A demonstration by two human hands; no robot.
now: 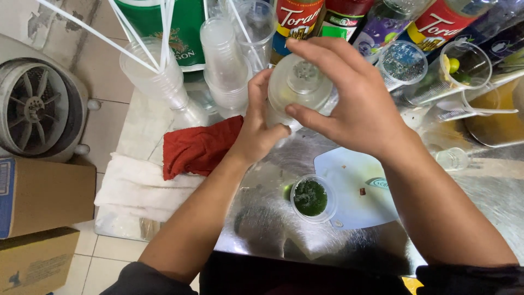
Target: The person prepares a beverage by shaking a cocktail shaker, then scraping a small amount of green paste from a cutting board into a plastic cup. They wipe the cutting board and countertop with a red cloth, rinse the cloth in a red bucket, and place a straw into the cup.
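Clear plastic cup (pixel 297 87) sits clamped between both hands, held up above the steel counter (pixel 262 218). Right hand (pixel 355 104) wraps over its top and far side, fingers curled shut on it, thumb pressing the near wall. Left hand (pixel 259 125) closes around the cup's lower left side (contents of the cup: cannot tell).

Below the grip, on the counter, a small clear cup (pixel 312 198) holds dark green liquid, resting at the edge of a pale cutting board (pixel 360 191). Left of the grip lies a red cloth (pixel 199 147) on a white towel (pixel 142 188). Just beyond the left hand stand stacks of empty clear cups (pixel 224 60), one stack with white straws (pixel 131 38) in it. Behind the grip: a row of syrup bottles (pixel 297 19). Right of it, a clear pitcher (pixel 464 68) with lime pieces inside. Far left, over tiled floor, a round fan (pixel 33 106) and cardboard boxes (pixel 41 196).
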